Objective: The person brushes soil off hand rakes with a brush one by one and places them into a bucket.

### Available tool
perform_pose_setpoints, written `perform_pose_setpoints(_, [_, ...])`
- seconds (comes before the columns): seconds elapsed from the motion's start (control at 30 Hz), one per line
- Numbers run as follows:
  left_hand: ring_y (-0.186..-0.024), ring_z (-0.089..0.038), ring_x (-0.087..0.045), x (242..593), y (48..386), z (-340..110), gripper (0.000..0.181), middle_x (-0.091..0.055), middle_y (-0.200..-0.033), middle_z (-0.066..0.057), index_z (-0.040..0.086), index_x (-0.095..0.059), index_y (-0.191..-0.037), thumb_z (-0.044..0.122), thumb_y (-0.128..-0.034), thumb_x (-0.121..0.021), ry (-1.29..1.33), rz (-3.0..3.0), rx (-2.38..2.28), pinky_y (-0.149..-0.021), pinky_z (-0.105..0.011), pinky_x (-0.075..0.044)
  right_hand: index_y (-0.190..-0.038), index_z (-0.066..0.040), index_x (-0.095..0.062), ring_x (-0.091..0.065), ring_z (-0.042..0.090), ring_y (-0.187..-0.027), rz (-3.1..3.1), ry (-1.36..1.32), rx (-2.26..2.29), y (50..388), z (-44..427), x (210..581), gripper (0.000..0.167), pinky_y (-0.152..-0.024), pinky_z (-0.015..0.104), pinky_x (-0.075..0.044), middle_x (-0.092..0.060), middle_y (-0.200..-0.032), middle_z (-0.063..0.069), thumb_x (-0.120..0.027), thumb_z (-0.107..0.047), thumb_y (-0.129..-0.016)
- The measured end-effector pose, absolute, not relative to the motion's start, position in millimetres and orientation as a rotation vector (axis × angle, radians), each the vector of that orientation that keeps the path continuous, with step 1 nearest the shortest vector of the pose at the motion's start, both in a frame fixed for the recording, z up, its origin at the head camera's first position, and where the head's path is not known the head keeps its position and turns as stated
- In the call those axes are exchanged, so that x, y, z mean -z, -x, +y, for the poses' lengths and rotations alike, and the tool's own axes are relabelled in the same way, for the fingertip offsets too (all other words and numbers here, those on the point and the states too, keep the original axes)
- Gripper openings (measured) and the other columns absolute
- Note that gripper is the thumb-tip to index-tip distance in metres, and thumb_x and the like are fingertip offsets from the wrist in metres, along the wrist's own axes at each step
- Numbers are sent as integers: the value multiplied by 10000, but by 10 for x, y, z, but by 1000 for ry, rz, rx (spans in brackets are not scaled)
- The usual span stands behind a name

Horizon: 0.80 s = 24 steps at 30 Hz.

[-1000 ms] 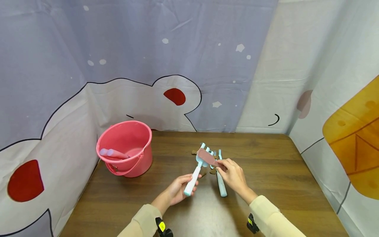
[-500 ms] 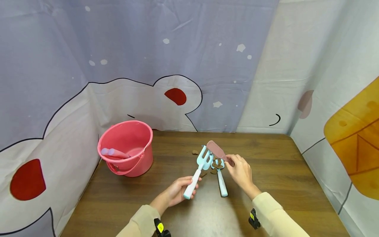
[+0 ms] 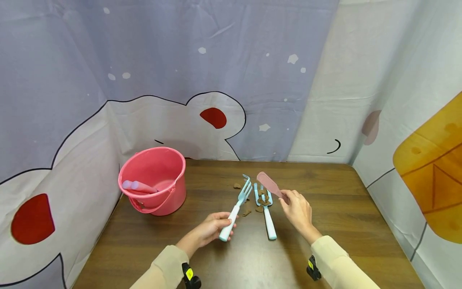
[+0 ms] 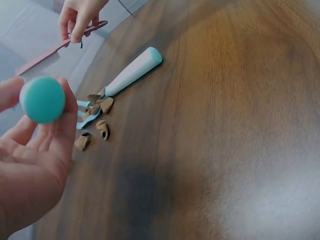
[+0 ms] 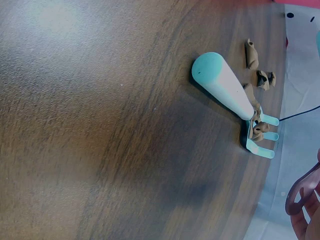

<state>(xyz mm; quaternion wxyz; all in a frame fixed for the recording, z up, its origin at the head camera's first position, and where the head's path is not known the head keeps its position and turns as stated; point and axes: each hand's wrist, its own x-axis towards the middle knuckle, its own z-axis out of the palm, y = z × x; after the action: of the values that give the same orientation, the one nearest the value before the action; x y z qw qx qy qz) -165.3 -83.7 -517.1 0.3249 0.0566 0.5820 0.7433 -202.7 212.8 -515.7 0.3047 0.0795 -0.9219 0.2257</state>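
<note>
My left hand (image 3: 211,232) grips the white handle of a light-blue garden hand fork (image 3: 244,193), its tines raised and pointing away. In the left wrist view, the handle's turquoise end (image 4: 44,100) faces the camera. My right hand (image 3: 298,210) pinches the handle of a pink brush (image 3: 268,183); pale bristles (image 4: 48,60) show along its underside in the left wrist view. Between the hands, a second light-blue fork (image 3: 269,224) lies on the table, apart from both. Brown curled scraps (image 5: 259,129) lie on its tines, and several more are scattered beside it.
A pink bucket (image 3: 177,200) stands at the back left, with two pale-pink handles (image 3: 142,187) inside it. The wooden table (image 3: 343,208) meets a printed cloth backdrop (image 3: 173,124) at its back and sides.
The brush has moved from over the held fork's tines to the right, away from it. My left hand has shifted slightly left and turned the fork, uncovering the fork on the table.
</note>
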Motion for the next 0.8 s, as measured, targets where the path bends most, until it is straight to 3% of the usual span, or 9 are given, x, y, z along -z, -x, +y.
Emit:
perform_pose_setpoints(0.27, [-701, -184, -612, 5111, 1680, -841, 397, -627, -885, -78, -72, -477, -1227, 81, -869, -554, -129, 1774, -1870, -652, -385, -535, -919, -165, -702, -583, 202, -661, -2455, -202, -589, 2001, 2176, 5188, 209, -525, 407, -451, -646, -788, 1, -755, -160, -716])
perform_pose_setpoints(0.5, [-594, -162, -608, 5017, 1710, -805, 377, -639, -817, -105, -83, -533, -1156, 40, -807, -602, -58, 2161, -1752, -542, -276, -495, -912, -168, -711, -585, 198, -651, -2449, -224, -580, 1958, 2204, 5214, 213, -520, 403, -451, -654, -790, -4, -753, -150, -703])
perform_pose_setpoints(0.63, [-631, -194, -631, 4959, 1737, -831, 344, -656, -807, -94, -41, -589, -1110, 58, -783, -633, -60, 2359, -1621, -535, -256, -474, -906, -165, -715, -587, 200, -655, -2451, -238, -582, 1941, 2223, 5236, 211, -527, 401, -454, -660, -798, -6, -752, -141, -700])
perform_pose_setpoints(0.8, [-646, -114, -586, 4853, 1794, -904, 293, -669, -784, -38, 36, -653, -1036, 108, -753, -677, -156, 2643, -1382, -567, -255, -453, -909, -163, -716, -574, 186, -642, -2458, -258, -575, 1926, 2246, 5254, 216, -513, 382, -450, -660, -797, -3, -760, -143, -698])
